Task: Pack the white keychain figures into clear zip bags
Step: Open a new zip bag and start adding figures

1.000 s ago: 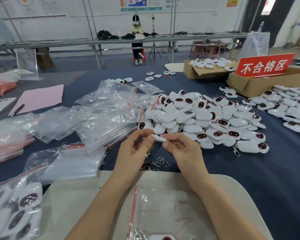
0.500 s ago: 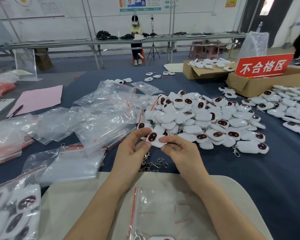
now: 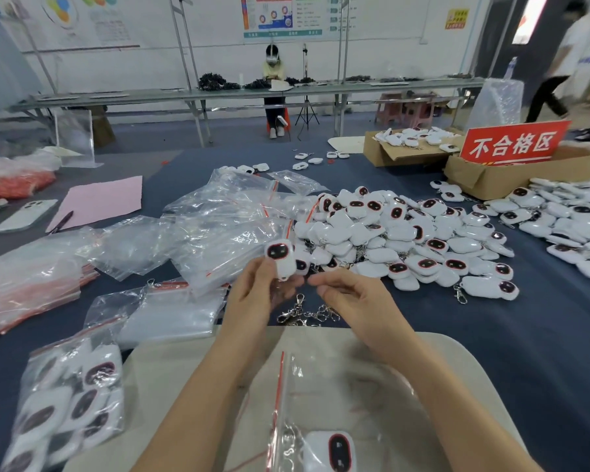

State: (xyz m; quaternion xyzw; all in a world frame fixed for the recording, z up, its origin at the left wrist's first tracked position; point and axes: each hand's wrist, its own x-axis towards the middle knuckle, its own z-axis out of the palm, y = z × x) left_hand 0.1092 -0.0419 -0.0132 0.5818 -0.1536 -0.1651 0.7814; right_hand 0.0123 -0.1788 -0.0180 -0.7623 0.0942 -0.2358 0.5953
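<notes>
My left hand [image 3: 258, 294] holds one white keychain figure [image 3: 280, 256] upright, its dark oval face toward me. Just to the right, my right hand [image 3: 349, 296] hovers with loosely curled fingers and holds nothing. Behind them lies a big pile of white figures [image 3: 402, 240] on the blue cloth. A clear zip bag [image 3: 324, 410] with a red strip lies on the beige board [image 3: 184, 369] below my forearms, with one figure [image 3: 334, 451] inside. Loose metal clasps [image 3: 304, 313] lie under my hands.
Heaps of empty clear bags [image 3: 215, 233] spread to the left. A filled bag of figures [image 3: 72, 400] lies at lower left. Two cardboard boxes [image 3: 511, 175] with a red sign [image 3: 515, 144] stand at the back right, beside another pile of figures [image 3: 573, 226]. A phone [image 3: 26, 214] and pink paper [image 3: 103, 199] lie far left.
The figure, held flat between both hands before, now stands upright in my left hand alone. My right hand has let go and drawn slightly to the right.
</notes>
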